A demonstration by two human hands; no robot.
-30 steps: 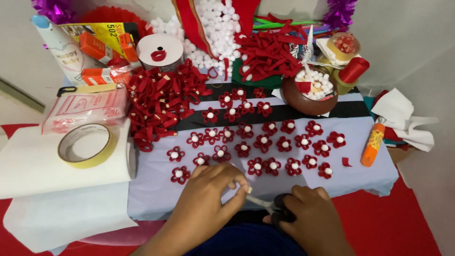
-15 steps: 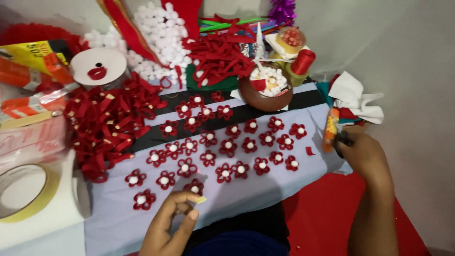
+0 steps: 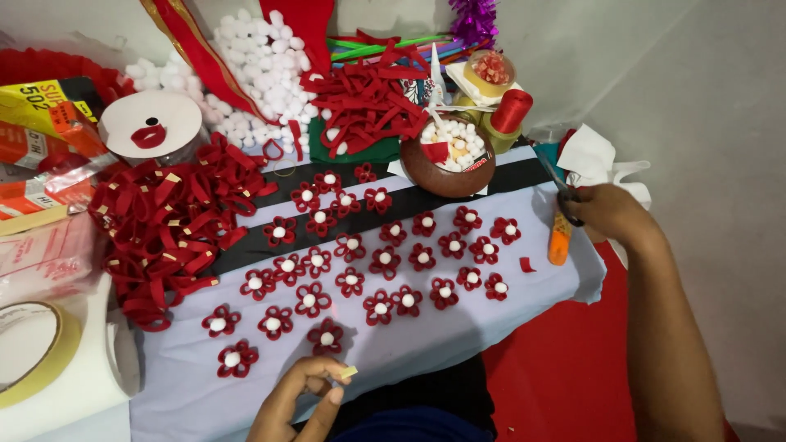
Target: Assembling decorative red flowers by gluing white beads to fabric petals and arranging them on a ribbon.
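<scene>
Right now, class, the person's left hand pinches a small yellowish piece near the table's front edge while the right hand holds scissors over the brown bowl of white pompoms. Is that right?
Not quite. In the head view the right hand holds the scissors at the table's right edge, beside the orange tube, not over the brown bowl. The left hand does pinch the small yellowish piece.

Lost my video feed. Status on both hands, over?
Left hand pinches small yellowish tape piece near the table's front edge. Right hand holds scissors at the right edge, above orange glue tube. Red ribbon flowers lie between.
</scene>
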